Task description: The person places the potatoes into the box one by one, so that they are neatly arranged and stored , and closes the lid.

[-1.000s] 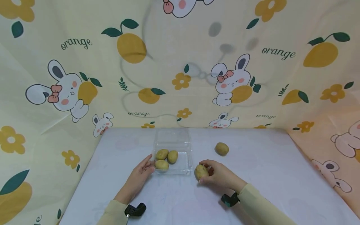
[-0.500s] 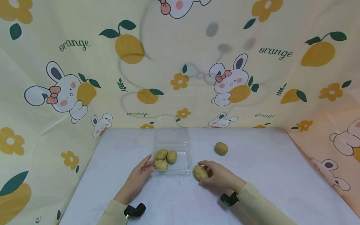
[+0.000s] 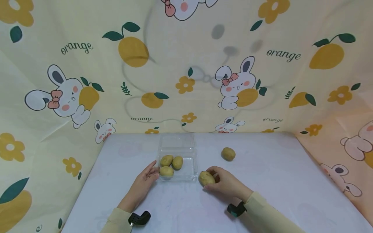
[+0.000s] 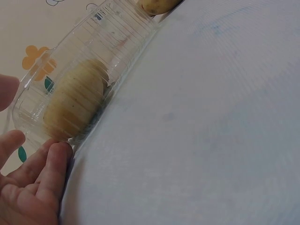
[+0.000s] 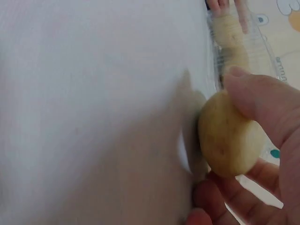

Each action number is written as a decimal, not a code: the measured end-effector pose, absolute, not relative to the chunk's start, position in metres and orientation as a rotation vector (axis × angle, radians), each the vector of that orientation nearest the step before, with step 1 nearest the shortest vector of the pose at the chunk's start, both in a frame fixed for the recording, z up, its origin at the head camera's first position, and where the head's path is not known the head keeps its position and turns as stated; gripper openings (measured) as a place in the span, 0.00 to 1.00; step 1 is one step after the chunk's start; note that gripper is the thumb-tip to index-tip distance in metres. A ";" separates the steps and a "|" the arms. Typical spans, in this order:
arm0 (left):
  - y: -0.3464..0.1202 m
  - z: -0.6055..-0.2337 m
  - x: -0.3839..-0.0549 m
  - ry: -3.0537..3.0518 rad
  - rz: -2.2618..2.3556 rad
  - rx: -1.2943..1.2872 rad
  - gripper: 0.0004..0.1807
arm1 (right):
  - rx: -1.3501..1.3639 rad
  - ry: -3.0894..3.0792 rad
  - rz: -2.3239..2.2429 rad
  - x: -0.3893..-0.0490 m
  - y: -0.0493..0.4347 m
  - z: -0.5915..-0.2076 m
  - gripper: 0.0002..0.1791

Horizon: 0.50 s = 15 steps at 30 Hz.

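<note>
A clear plastic clamshell box (image 3: 190, 165) lies with its lid folded back on the white table. Three potatoes (image 3: 166, 171) sit in its left part. My left hand (image 3: 144, 178) is at the box's left side, fingers extended; in the left wrist view its fingertips (image 4: 61, 149) touch the box near a potato (image 4: 77, 101). Just right of the box, my right hand (image 3: 224, 182) holds another potato (image 3: 206, 178) between thumb and fingers. The right wrist view shows this potato (image 5: 229, 136) close to the table surface; whether it touches cannot be told.
One more potato (image 3: 228, 154) lies on the table (image 3: 262, 168), behind and right of my right hand. A patterned cloth (image 3: 163, 71) with rabbits and oranges hangs at the back and sides. Black wrist cameras (image 3: 140, 218) sit on both wrists.
</note>
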State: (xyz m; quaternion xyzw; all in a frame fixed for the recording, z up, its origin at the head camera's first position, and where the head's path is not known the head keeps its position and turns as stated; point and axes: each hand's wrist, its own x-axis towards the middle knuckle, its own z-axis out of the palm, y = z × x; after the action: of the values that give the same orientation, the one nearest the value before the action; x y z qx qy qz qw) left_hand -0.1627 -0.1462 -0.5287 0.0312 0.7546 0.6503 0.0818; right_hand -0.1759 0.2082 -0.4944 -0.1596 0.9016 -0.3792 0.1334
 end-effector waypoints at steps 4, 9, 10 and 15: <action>-0.146 -0.527 -0.161 2.254 1.950 0.103 0.33 | -0.432 2.659 -1.089 -0.175 0.202 -0.496 0.34; -0.146 -0.524 -0.160 2.260 1.946 0.119 0.33 | -0.368 2.733 -1.018 -0.174 0.196 -0.496 0.34; -0.146 -0.524 -0.160 2.258 1.945 0.117 0.33 | -0.353 2.739 -1.014 -0.174 0.194 -0.495 0.34; -0.147 -0.523 -0.159 2.246 1.958 0.126 0.34 | -0.304 2.755 -0.999 -0.173 0.192 -0.495 0.32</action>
State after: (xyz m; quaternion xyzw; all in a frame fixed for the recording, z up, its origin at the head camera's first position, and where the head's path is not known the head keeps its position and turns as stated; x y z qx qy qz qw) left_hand -0.1595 -0.1469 -0.5233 0.0422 0.7508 0.6544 0.0794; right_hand -0.1728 0.1918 -0.4947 -0.1028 0.9306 -0.3376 0.0973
